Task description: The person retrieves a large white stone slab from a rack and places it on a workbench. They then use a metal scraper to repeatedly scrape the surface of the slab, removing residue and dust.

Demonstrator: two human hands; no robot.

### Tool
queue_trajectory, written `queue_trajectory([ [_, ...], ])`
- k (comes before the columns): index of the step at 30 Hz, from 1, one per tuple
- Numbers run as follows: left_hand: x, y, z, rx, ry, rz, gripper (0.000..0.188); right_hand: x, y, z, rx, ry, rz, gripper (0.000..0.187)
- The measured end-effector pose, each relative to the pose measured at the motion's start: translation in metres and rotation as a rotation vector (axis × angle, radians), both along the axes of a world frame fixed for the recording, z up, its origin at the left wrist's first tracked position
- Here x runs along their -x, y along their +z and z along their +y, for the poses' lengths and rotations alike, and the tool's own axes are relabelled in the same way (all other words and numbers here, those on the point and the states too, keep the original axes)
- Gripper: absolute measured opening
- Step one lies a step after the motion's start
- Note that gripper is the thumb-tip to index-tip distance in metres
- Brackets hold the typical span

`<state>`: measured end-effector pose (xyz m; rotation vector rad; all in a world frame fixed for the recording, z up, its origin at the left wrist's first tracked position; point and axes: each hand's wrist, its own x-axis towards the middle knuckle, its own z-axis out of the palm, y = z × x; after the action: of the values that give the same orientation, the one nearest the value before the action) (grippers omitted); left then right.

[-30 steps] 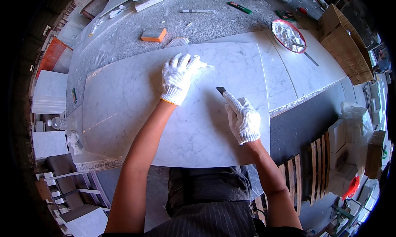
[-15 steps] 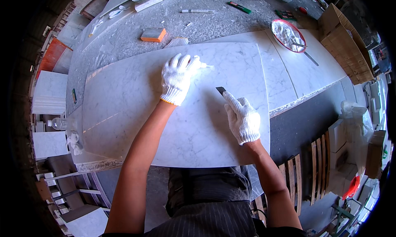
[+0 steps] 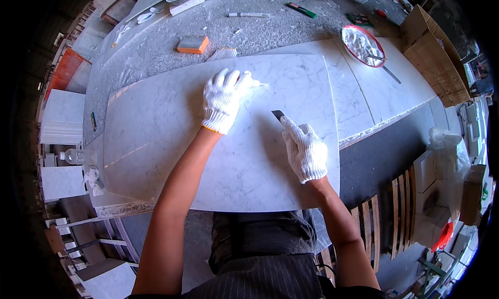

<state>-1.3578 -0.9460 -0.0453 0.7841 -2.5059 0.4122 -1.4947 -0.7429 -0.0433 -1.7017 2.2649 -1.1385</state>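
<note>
A white marble slab [image 3: 171, 143] with grey veins lies before me. Over its upper middle, my left hand [image 3: 224, 99], in a white knitted glove, is closed round a small white tube with a nozzle [image 3: 257, 83]; the glove hides most of the tube, and its tip points right. My right hand [image 3: 305, 151], gloved the same way, grips a dark flat scraper blade [image 3: 277, 115] over the right part of the slab. The blade angles up and left, its lower part hidden in the fingers. Whether it touches the stone, I cannot tell.
Beyond the slab are an orange-sided sanding block [image 3: 193, 44], a white marker-like stick [image 3: 249, 14] and a green knife-like tool [image 3: 301, 10]. A red-rimmed bowl of white paste [image 3: 363, 45] stands at the right near a cardboard box [image 3: 434, 54]. Wooden pallets [image 3: 403, 210] lie lower right.
</note>
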Motion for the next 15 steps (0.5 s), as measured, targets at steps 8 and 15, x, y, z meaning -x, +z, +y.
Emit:
queue_trajectory([
  [8, -0.0001, 0.0003, -0.0006, 0.012, -0.017, 0.022, 0.034, -0.0006, 0.0001, -0.0002, 0.016, -0.002, -0.016, 0.031],
  [15, -0.0010, 0.0010, 0.0005, 0.007, 0.001, 0.025, 0.032, -0.0004, -0.0031, -0.0004, 0.066, 0.017, 0.014, 0.033],
])
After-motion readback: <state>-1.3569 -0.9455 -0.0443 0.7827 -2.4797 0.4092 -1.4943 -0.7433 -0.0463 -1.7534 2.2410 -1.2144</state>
